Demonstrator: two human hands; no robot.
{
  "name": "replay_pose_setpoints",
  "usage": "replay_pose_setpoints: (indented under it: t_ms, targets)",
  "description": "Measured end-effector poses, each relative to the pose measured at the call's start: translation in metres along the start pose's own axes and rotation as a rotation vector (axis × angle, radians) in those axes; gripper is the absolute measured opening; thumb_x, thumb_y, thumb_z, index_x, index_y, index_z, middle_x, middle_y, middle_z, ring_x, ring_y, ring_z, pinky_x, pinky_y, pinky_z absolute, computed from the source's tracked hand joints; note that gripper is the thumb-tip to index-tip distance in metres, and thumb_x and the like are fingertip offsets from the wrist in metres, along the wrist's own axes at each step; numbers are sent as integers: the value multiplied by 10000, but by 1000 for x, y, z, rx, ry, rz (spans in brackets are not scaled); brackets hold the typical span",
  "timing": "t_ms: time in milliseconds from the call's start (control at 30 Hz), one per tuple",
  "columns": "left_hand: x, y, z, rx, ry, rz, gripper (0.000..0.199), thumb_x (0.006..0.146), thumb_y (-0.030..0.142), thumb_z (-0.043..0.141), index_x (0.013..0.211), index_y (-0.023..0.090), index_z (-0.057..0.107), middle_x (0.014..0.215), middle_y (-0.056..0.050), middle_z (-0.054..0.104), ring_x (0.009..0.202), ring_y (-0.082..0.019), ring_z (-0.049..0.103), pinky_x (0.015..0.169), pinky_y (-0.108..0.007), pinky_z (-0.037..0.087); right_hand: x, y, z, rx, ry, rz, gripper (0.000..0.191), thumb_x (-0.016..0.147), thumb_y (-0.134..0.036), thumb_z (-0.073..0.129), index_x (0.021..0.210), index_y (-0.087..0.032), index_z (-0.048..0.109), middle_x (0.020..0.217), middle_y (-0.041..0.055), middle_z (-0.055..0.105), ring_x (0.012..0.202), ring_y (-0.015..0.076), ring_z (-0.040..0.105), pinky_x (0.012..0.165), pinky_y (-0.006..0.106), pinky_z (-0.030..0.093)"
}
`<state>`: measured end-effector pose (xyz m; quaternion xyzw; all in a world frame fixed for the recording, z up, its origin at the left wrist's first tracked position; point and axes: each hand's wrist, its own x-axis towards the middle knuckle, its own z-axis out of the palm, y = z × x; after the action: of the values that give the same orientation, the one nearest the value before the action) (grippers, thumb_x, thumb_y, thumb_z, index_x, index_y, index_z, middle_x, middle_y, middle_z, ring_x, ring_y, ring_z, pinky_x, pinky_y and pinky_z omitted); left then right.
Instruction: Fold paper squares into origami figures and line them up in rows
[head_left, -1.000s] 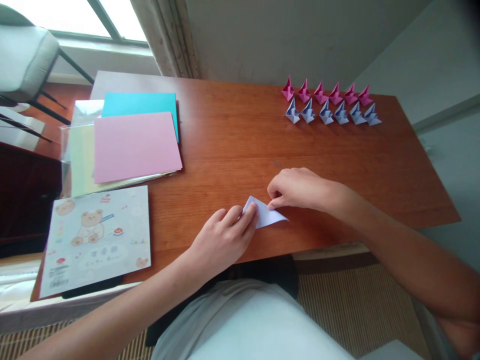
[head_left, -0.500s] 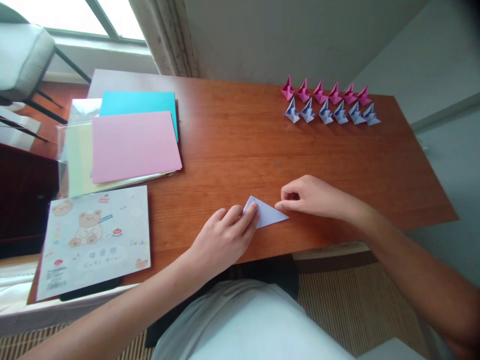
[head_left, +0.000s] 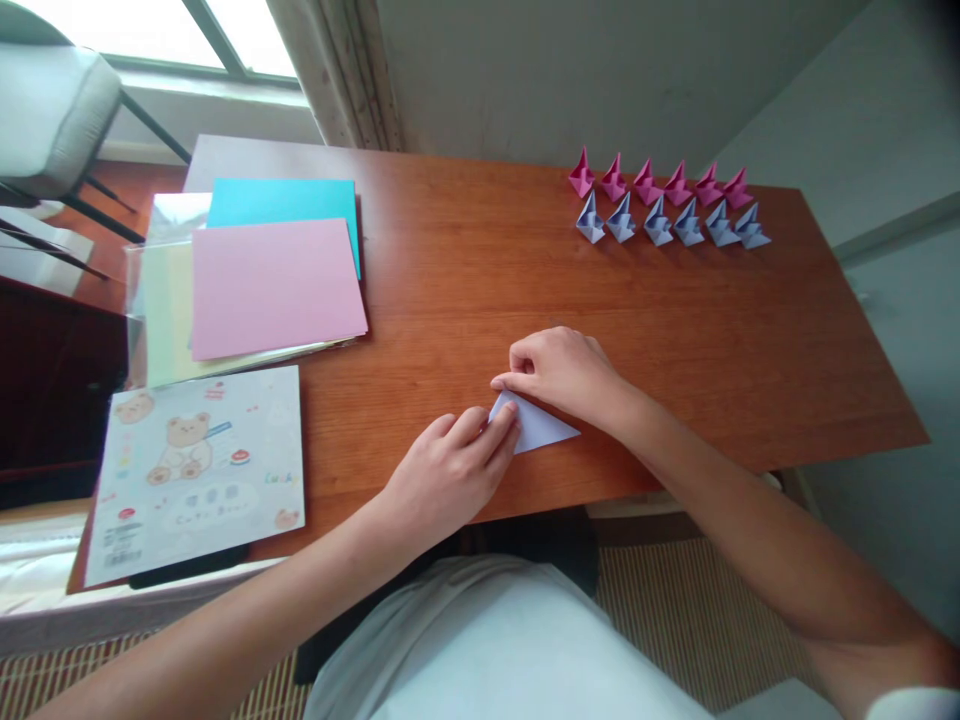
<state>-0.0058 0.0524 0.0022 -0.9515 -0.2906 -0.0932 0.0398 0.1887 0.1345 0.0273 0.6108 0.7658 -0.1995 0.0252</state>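
A pale lavender paper (head_left: 544, 430), folded into a triangle, lies on the tabletop near its front edge. My left hand (head_left: 454, 465) presses the paper's left part down, its fingers held together over it and covering that end. Curled closed, my right hand (head_left: 566, 370) is at the triangle's top corner, the thumb and index tips touching the paper there. The paper's right point shows uncovered below the right wrist.
Origami pieces stand in two rows at the back right: several pink ones (head_left: 646, 185) behind several lavender ones (head_left: 658, 225). At left lie pink paper sheets (head_left: 277, 290), a turquoise sheet (head_left: 285, 200) and a bear-printed pack (head_left: 195, 470) on the wooden table (head_left: 435, 280).
My right hand has moved left from the triangle's right point to its top corner. The left hand stays on the paper. The whole view has shifted slightly.
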Motion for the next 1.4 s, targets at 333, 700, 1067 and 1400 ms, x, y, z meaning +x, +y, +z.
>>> replay_pose_setpoints:
  t_ms: [333, 700, 1067, 1400]
  targets:
    - [-3, -1, 5, -58, 58, -38, 313, 1011, 136, 463, 1231, 143, 687, 1380, -58, 665, 977, -220, 635, 718, -349, 516, -1, 10, 5, 198, 3, -79, 279, 837, -456, 732, 689, -223, 689, 715, -14, 703, 665, 143, 571, 605, 281, 319]
    - [-6, -6, 10, -162, 103, -132, 324, 947, 94, 511, 1208, 154, 693, 1393, -97, 650, 962, -220, 638, 851, -369, 575, -61, 24, 18, 243, 194, -10, 156, 907, -300, 692, 793, -214, 629, 802, 17, 672, 779, 188, 595, 712, 303, 428]
    - [-6, -4, 11, -240, 115, -291, 389, 951, 128, 512, 1320, 173, 625, 1378, -102, 659, 1032, -254, 623, 880, -420, 575, -91, 1, 41, 125, 253, 61, 199, 846, -308, 764, 933, -241, 599, 972, 67, 682, 934, 284, 602, 810, 403, 467]
    - [7, -7, 1, -391, 48, -304, 541, 961, 382, 606, 1446, 165, 506, 1473, -151, 565, 1195, -313, 596, 990, -491, 541, -90, -1, 37, 468, 272, 17, 76, 901, -160, 627, 903, -234, 608, 912, 25, 689, 876, 215, 637, 784, 331, 475]
